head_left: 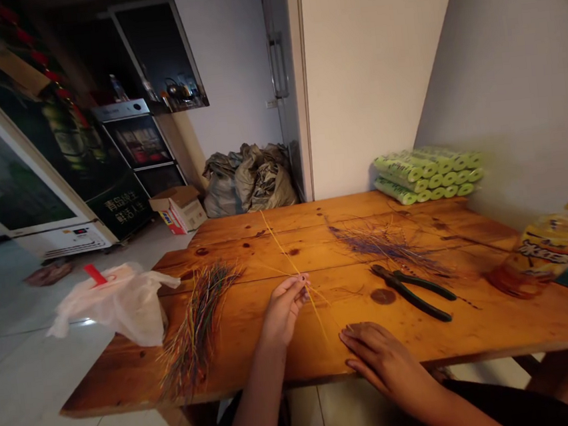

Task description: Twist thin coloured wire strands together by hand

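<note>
My left hand (287, 305) is closed in a pinch around thin yellow wires (277, 242), above the middle of the wooden table. One long strand stretches away from the fingers towards the far edge, and shorter ends point back to me. To the right and nearer, my right hand (381, 354) has its fingertips pressed together at the end of a fine strand coming from the left hand. Left of my hands lies a bundle of multicoloured wires (201, 321). Black-handled pliers (412, 289) rest to the right, beside a loose pile of purple and orange wires (384, 242).
A white plastic bag (122, 309) with something red on top sits at the table's left edge. On the right a bottle with orange liquid (543, 251) lies tilted. Green-wrapped paper rolls (425, 172) are stacked at the back. Sacks (250, 179) and a carton (180, 208) stand beyond the table (456, 330).
</note>
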A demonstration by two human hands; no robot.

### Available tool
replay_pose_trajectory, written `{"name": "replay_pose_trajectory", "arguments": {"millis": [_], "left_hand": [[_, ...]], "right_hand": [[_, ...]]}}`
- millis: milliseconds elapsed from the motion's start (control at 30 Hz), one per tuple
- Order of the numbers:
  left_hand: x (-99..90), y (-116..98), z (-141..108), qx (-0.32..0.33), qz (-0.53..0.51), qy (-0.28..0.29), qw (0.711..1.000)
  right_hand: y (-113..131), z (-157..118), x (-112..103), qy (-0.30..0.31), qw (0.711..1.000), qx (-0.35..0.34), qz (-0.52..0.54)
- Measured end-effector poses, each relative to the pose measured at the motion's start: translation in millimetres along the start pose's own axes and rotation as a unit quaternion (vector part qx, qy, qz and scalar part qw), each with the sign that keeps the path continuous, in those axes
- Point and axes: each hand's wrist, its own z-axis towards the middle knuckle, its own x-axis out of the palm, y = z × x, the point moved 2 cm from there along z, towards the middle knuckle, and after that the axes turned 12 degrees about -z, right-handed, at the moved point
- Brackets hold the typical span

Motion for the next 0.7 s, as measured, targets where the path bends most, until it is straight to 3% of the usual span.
{"name": "replay_pose_trajectory", "arguments": {"millis": [400,700], "left_hand": [[-22.7,-16.2,-2.1,0.018,-0.045,-0.021,0.999],[-24.8,-16.5,-7.9,0.019,-0.054,-0.052,0.997]], "right_hand": [[-6.6,-32.0,4.1,-0.009,0.997,-0.075,0.031],[-0.1,-29.8,-0.1,-0.056,0.995,-0.041,0.078]]}}
